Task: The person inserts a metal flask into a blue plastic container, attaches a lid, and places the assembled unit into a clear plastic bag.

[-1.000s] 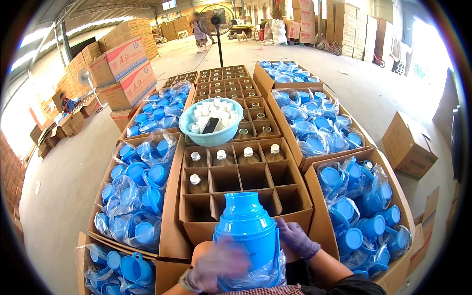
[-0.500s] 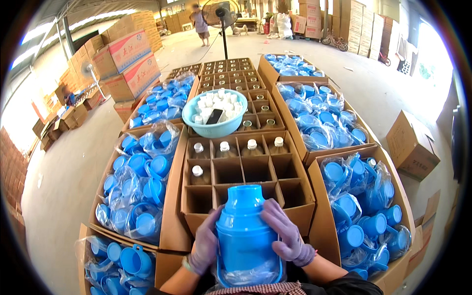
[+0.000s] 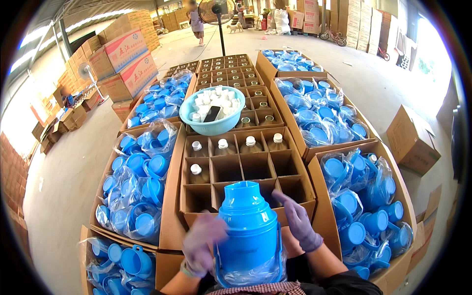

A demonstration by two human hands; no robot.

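A blue thermos flask (image 3: 248, 231) with a narrow neck and a handle hanging at its sides stands upright in front of me, clear plastic bunched around its lower part. Both my hands wear purple gloves. My left hand (image 3: 202, 242) is beside the flask's left side, its fingers smeared by motion. On the other side, my right hand (image 3: 302, 226) is raised off the flask, open, with fingers stretched out. Just beyond is a divided carton (image 3: 191, 216); several of its compartments hold glass flask liners with white caps (image 3: 250, 140), while others show no liner.
A light blue basin (image 3: 211, 130) of white caps, with a black phone (image 3: 212, 114) on top, rests on the cartons. Cartons of bagged blue flask parts (image 3: 129, 189) flank both sides. Behind stands a fan (image 3: 217, 11); a closed carton (image 3: 412, 142) sits on the floor at right.
Both hands have come away from the flask's sides: the left outward and down, the right outward. The flask stays upright in nearly the same place. A person at the back has shifted slightly.
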